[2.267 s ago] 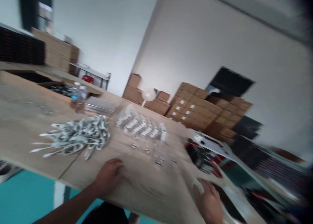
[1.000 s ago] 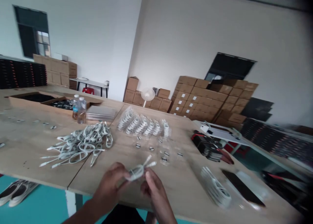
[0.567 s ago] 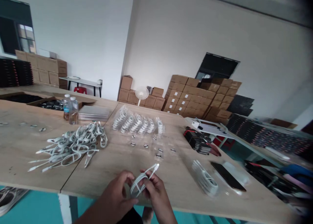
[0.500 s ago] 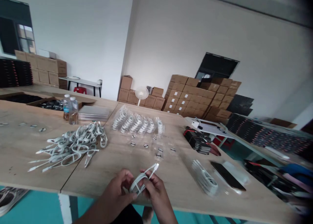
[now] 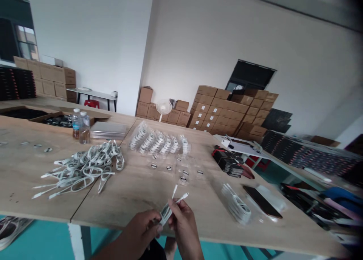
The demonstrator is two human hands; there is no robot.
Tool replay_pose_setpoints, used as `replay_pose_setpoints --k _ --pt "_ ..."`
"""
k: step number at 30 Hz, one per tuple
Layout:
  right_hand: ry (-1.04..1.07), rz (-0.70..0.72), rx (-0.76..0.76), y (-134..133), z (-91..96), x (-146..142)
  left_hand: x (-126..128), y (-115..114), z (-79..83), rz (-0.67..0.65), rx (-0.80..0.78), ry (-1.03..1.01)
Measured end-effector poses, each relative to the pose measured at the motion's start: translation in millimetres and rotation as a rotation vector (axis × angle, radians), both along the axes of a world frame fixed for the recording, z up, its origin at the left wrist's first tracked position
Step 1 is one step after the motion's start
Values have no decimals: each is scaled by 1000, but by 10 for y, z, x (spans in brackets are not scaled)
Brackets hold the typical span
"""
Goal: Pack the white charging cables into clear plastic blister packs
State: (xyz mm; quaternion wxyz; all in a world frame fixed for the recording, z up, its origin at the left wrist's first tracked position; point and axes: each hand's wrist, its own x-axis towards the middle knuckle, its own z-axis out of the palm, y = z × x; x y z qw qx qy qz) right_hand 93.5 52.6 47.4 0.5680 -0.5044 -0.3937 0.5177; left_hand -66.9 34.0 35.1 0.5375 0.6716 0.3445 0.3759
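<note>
Right of the cable pile (image 5: 98,156), my left hand (image 5: 144,224) and right hand (image 5: 183,221) pinch a coiled white cable (image 5: 166,212); I should keep its loops flat.

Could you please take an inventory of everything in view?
cable: one, white, between both hands
loose cables: many, white, table's left
bagged cables: about six rows, white, mid-table
cable bundle: one, white, right
labelled packets: several, clear, mid-table
phone: one, black, right
bottles: two, clear, left
fan: one, white, by wall
cartons: many, brown, by walls
windows: two, dark, on walls
table: one, pale brown, foreground
left hand: one, bare, on cable
right hand: one, bare, holding cable
</note>
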Motion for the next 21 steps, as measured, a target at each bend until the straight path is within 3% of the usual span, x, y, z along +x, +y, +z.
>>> replay_pose_setpoints --k 4,9,12,16,19,21 --pt "40 3 9 -32 22 -19 55 13 -19 -31 52 -29" --pt "267 -47 3 -46 -16 -14 161 51 -136 19 -416 -466" --pt "257 -35 29 -65 -46 -10 198 41 -117 -4 -636 -708" --pt "190 -32 92 -68 -43 6 199 15 -72 -96 -868 -753" --pt "117 -69 103 -44 -21 63 166 5 -68 -177 -941 -750" --pt "-51 -52 119 -32 7 113 143 3 -67 -231 -957 -765"
